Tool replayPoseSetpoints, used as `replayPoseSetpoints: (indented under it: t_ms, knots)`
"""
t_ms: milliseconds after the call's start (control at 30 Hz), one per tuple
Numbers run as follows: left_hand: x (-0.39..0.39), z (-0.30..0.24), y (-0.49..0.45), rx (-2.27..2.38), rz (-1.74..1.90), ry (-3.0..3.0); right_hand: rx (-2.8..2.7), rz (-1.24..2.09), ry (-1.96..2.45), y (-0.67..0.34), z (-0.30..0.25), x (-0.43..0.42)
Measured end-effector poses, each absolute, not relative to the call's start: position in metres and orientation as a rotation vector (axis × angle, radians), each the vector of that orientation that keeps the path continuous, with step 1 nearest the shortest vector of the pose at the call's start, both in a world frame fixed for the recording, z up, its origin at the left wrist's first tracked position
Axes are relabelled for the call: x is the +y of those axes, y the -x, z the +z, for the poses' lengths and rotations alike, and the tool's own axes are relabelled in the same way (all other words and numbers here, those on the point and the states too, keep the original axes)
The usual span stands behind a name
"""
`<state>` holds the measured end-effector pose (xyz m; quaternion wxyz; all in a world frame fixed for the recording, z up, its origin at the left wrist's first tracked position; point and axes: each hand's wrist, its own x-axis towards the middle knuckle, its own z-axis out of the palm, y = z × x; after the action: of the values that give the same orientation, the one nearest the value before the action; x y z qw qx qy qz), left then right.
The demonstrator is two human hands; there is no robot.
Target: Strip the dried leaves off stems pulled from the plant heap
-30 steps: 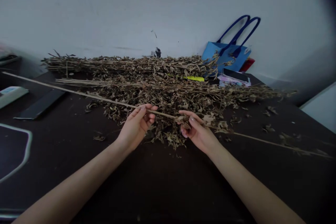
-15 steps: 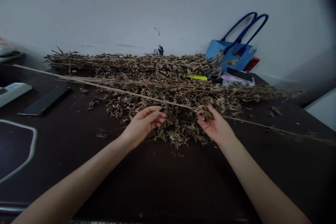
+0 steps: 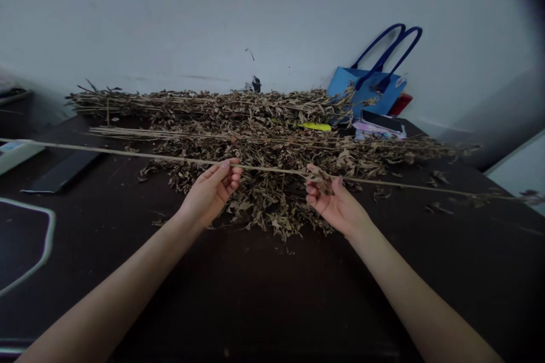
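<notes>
A long, thin dried plant stem (image 3: pixel 272 169) stretches across the view in front of me, held above the dark table. My left hand (image 3: pixel 210 190) pinches it between thumb and fingertips. At my right hand (image 3: pixel 338 204), curled fingers hold a small clump of dried leaves (image 3: pixel 320 179) on the same stem. Below and between the hands lies a heap of loose dried leaves (image 3: pixel 283 218). Just behind it rest several bare stems (image 3: pixel 128 133) in a bundle with leafy ends pointing right.
A larger bundle of dried plants (image 3: pixel 204 103) lies along the wall. Back right are a blue bag (image 3: pixel 368 88), a phone (image 3: pixel 382 120) and a yellow strip (image 3: pixel 315 126). On the left sit a dark flat object (image 3: pixel 63 172), a white power strip (image 3: pixel 19 154) and a white cable (image 3: pixel 50 238).
My left hand has moved left and closed on the stem, which now lies more level, its left end lower. My right hand has shifted slightly left with the leaves.
</notes>
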<state>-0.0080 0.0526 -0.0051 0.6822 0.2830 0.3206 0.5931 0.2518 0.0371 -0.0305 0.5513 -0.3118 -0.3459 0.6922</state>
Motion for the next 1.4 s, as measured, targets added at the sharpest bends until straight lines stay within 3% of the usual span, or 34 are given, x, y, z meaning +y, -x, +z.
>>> replayPoseSetpoints:
  t_ms: [367, 1400]
  knots:
    - [0.052, -0.007, 0.007, 0.697, 1.365, -0.632, -0.852, 1.888, 0.512, -0.23, -0.036, 0.023]
    - [0.04, -0.018, -0.007, 0.761, 1.227, -0.788, -0.618, 1.468, 0.665, -0.237, -0.03, 0.034]
